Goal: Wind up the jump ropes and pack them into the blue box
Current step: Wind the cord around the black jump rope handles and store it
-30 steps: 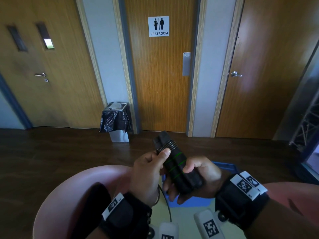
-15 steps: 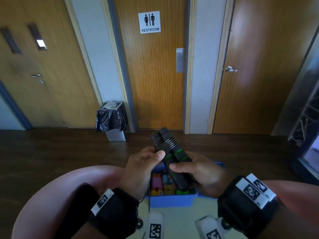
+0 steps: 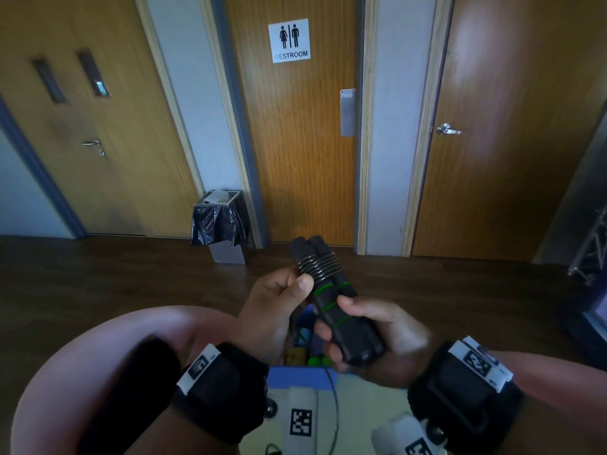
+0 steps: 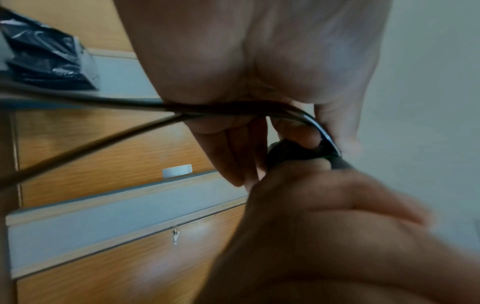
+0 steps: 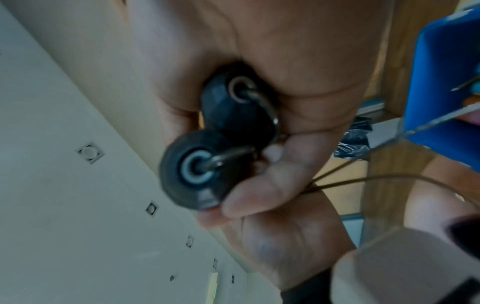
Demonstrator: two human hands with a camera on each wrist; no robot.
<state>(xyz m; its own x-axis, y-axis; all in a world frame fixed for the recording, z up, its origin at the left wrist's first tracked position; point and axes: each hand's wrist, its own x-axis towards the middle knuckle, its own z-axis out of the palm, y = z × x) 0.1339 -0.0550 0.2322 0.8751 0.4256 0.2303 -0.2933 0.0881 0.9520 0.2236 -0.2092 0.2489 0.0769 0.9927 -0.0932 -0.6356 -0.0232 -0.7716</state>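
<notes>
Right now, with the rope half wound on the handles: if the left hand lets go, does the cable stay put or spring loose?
Likely springs loose: the cable looks thin and glossy, and its coils sit unfastened around the two handles, pinned only by the left hand. The free length hangs in a smooth curve, so probably springy, not limp. The right hand grips both handles firmly.

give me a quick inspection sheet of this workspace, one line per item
surface: pale tabletop under the hands
job's things: two black jump rope handles side by side, cord coils round their top; blue box below holds colourful items
clutter: nothing seen
grippers: left hand pinches the cord at the coils; right hand grips the handles
cables: loose cord hangs past the box
surroundings: restroom door, lined bin, dark wood floor
</notes>
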